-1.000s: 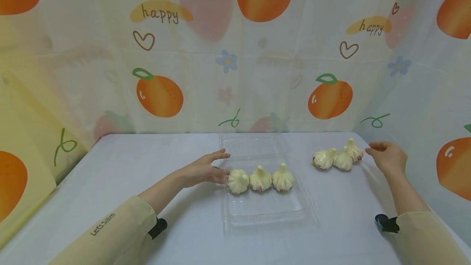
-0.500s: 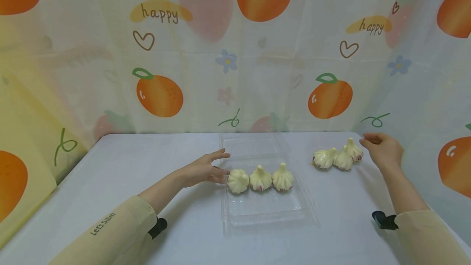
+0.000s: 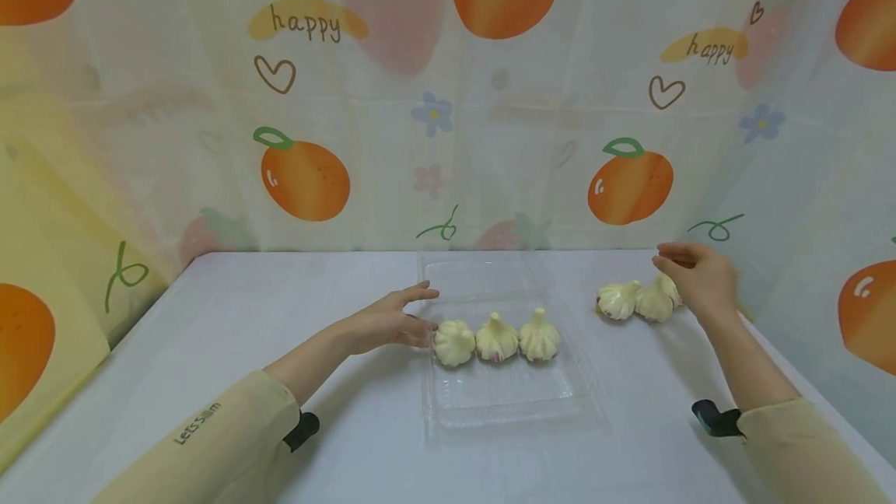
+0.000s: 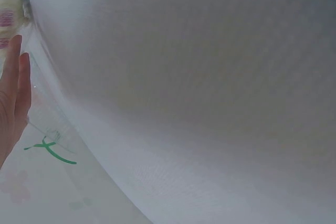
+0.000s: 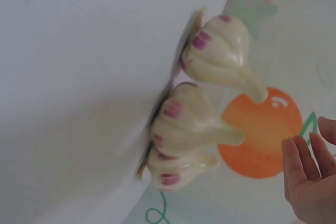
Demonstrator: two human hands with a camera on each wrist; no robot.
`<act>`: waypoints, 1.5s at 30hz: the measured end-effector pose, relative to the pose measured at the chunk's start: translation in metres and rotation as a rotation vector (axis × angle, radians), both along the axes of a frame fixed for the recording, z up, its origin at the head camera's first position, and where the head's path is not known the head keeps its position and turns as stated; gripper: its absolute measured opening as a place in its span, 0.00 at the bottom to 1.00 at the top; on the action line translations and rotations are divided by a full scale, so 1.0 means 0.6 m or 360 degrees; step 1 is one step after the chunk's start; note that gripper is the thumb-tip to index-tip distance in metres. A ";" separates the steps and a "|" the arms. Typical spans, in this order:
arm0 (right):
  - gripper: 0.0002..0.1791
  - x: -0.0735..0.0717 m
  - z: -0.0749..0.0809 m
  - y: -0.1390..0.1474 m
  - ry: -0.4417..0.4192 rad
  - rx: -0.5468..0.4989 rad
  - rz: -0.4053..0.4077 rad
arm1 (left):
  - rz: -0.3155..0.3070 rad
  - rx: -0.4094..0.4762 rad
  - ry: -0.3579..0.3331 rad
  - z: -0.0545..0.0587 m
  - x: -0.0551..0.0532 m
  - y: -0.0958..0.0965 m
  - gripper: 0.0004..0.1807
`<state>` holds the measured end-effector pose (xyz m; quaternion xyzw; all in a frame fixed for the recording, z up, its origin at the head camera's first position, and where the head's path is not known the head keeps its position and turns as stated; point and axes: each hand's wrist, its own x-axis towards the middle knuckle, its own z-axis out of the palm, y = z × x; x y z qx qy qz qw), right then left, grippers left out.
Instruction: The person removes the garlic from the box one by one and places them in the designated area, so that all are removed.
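Note:
A clear plastic clamshell box (image 3: 500, 393) lies with its lid folded back. Three garlic bulbs (image 3: 496, 341) stand in a row inside. My left hand (image 3: 385, 323) is at the box's left side, fingers extended, close to the leftmost bulb (image 3: 454, 344); whether it touches the box is hard to tell. Three more garlic bulbs (image 5: 194, 121) sit together on the table to the right. My right hand (image 3: 703, 278) hovers over the rearmost of them, partly covering it in the head view. Its fingers (image 5: 300, 163) are loosely bent, apart from the bulbs, with nothing between them.
The box's transparent lid (image 3: 483, 278) lies flat towards the back of the white table (image 3: 294, 294). A fruit-patterned curtain (image 3: 518, 138) hangs behind the table and along its sides.
My right hand has moved left and slightly up, from beside the loose garlic group to above its rear bulb. My left hand and the bulbs have stayed put.

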<state>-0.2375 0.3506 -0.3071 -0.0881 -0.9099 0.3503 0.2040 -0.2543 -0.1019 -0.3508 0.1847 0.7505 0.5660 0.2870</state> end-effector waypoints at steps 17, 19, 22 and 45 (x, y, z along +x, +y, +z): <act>0.23 0.014 -0.001 -0.070 0.0028 0.0036 0.0287 | 0.0026 0.0009 -0.0008 -0.007 -0.005 -0.001 0.40; 0.23 0.017 -0.001 -0.079 0.0020 0.0061 0.0307 | 0.0025 0.0009 -0.0006 -0.007 -0.004 -0.001 0.40; 0.23 0.020 -0.003 -0.092 0.0013 0.0090 0.0326 | 0.0026 0.0008 -0.0005 -0.006 -0.003 0.000 0.40; 0.18 0.032 -0.030 -0.162 -0.0008 0.0077 0.0636 | 0.0015 0.0004 -0.0005 -0.005 -0.001 0.001 0.40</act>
